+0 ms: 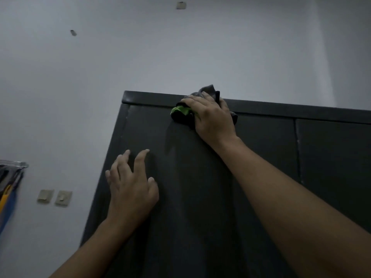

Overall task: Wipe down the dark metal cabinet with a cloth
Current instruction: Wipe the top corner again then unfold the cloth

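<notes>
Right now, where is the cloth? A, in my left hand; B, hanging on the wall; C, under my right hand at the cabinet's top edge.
C: the right hand holds the bunched cloth against the cabinet at its top edge.

Plain white wall (180, 57) all around, pretty dim in here. Two beige switch plates (45, 196) sit side by side low on the left. Further left there's a shiny rail (15, 163) at the edge with dark, yellow and blue stuff (8, 199) hanging off it, too blurry to tell what. Two little patches (181, 5) up high on the wall.
</notes>
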The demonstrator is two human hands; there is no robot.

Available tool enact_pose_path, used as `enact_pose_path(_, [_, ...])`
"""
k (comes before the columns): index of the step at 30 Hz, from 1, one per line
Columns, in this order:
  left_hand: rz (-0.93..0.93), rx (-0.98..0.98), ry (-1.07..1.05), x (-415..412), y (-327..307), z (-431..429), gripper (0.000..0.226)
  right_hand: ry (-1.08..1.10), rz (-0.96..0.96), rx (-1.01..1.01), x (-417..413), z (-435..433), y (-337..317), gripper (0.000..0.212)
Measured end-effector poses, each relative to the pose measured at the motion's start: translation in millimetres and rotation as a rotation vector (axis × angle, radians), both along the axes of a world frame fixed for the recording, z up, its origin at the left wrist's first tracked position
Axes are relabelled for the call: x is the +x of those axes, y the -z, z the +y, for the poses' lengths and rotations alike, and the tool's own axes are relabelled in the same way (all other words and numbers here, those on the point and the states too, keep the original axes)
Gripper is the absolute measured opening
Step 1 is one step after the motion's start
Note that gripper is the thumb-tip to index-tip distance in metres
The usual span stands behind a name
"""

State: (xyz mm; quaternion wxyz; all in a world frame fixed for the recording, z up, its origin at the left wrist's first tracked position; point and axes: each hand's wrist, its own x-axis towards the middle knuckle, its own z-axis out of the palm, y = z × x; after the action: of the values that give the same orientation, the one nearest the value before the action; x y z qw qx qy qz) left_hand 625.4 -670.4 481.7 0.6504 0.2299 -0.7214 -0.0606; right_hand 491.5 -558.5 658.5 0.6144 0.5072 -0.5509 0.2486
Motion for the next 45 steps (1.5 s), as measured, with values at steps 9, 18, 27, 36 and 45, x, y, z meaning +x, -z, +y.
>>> enact_pose_path(9, [-0.009,-0.270,0.265,-62.6,-43.3,87.3,0.050,0.134,-0.174,-0.139,-91.4,131.0,0.5,0.053])
enact_pose_path(18, [0.090,-0.235,0.500,-132.9,-135.1,216.5,0.035,-0.072,-0.368,0.280,-98.4,187.6,-6.8,0.056])
enact_pose_path(27, [0.056,-0.081,-0.025,-221.7,-145.6,263.0,0.059,-0.062,-0.106,0.283,-190.1,306.9,22.4,0.068])
enact_pose_path(36, [0.130,-0.379,-0.042,-289.9,-160.6,326.1,0.058,0.221,-0.298,0.110,-329.5,456.6,72.7,0.055])
enact_pose_path(45, [-0.013,-0.621,0.082,-358.1,-172.9,415.3,0.059,-0.118,-0.371,-0.219,-367.9,505.1,91.7,0.042])
